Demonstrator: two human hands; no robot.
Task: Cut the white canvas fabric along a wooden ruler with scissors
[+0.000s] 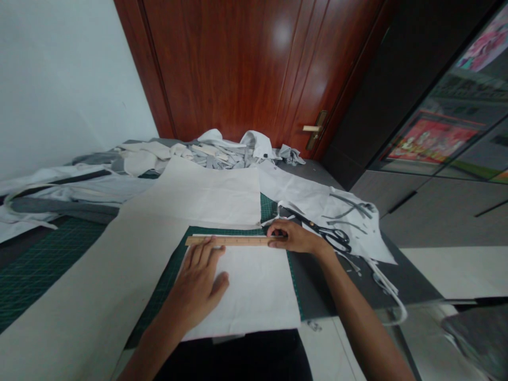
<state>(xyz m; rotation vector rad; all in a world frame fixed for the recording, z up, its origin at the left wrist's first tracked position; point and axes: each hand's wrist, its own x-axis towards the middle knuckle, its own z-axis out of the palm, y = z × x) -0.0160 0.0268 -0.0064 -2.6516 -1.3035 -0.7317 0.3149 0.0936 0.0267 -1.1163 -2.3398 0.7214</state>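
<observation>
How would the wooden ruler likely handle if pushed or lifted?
The ruler is probably stiff, lying straight between the left hand and right hand. Looking thin, it is likely light. Lying flat on white cloth, it would probably slide rather than roll.

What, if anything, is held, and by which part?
The wooden ruler: right grip at its right end, pinching or merely pressing, unclear; left grip rests fingertips near its left end.

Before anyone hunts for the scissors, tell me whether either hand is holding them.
No, the scissors lie beside the right hand, which, like the left hand, is on the wooden ruler.
</observation>
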